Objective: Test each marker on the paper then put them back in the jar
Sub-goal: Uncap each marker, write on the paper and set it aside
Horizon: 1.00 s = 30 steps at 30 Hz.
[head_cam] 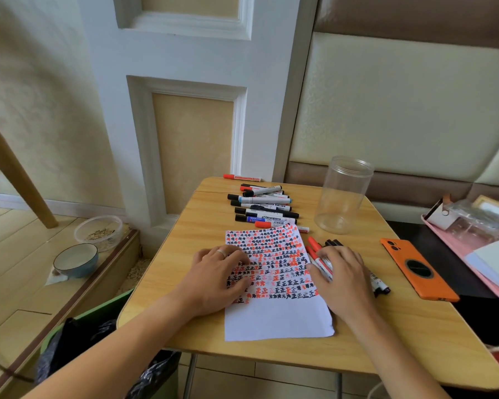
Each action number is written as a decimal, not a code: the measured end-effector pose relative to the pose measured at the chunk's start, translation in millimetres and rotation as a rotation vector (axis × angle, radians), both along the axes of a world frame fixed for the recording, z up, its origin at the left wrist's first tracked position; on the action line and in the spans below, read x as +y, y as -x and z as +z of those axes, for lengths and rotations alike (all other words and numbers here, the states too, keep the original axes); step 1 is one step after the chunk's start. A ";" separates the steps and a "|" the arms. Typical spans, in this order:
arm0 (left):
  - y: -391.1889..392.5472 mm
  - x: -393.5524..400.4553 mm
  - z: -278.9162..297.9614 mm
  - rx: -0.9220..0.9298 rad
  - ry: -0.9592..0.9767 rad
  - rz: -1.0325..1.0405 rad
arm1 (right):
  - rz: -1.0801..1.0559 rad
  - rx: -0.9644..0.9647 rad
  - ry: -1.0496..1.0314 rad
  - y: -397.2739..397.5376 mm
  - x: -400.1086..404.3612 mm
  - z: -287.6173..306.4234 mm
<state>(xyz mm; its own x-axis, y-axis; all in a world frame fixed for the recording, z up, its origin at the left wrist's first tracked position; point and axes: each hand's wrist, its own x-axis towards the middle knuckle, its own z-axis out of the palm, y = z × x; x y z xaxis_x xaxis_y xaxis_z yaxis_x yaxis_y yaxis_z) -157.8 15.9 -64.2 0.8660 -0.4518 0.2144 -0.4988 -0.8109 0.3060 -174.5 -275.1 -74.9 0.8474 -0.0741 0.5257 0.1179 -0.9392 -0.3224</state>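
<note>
Two hands are down on the bench [167,277]. My left hand [219,273] lies flat, fingers straight, pressing the paper [277,315] with its red and black marks. My right hand [343,279] curls its grip over a small bunch of markers [317,254] just beside the sheet. More markers [264,205] lie in a row beyond the paper, near the upright clear jar [342,194].

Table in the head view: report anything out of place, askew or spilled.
One red-capped marker lies alone at the table's far edge, apart from the main row of markers. The clear jar stands upright and empty, so no marker is back yet. The paper sits slightly askew. Nothing is spilled on the table.
</note>
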 end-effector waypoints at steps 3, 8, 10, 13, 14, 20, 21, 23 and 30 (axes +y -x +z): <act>-1.8 0.9 0.5 -0.007 -0.017 0.003 | 0.009 0.016 0.024 -0.4 -0.5 1.9; -7.3 9.3 5.1 0.020 -0.051 0.000 | 0.032 0.066 0.058 -0.4 -0.2 1.8; -9.4 15.2 5.4 0.034 -0.047 0.002 | 0.029 0.078 0.067 -1.2 0.4 1.8; -11.3 21.3 3.7 0.037 -0.042 0.009 | 0.013 0.056 0.092 -1.9 1.9 0.0; -11.5 22.1 2.9 0.039 -0.043 0.011 | 0.004 0.042 0.099 -2.3 2.3 -0.5; -8.0 18.2 2.2 0.040 -0.026 0.015 | -0.031 0.007 0.103 -5.2 1.8 -2.7; -7.4 16.4 2.2 0.040 -0.024 0.015 | -0.037 0.006 0.105 -5.3 1.9 -2.3; -7.4 13.5 2.1 0.040 -0.029 0.013 | -0.047 0.008 0.110 -5.5 1.4 -1.7; -9.5 7.3 3.0 0.031 -0.049 0.016 | -0.065 0.073 0.098 -5.8 -5.5 3.3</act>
<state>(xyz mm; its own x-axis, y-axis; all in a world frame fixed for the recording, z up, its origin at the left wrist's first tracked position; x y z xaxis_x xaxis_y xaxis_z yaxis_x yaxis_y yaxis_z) -148.3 23.1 -61.2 0.8789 -0.4475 0.1654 -0.4769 -0.8327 0.2812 -168.7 -280.7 -71.6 0.8788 -0.0810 0.4704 0.0356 -0.9716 -0.2338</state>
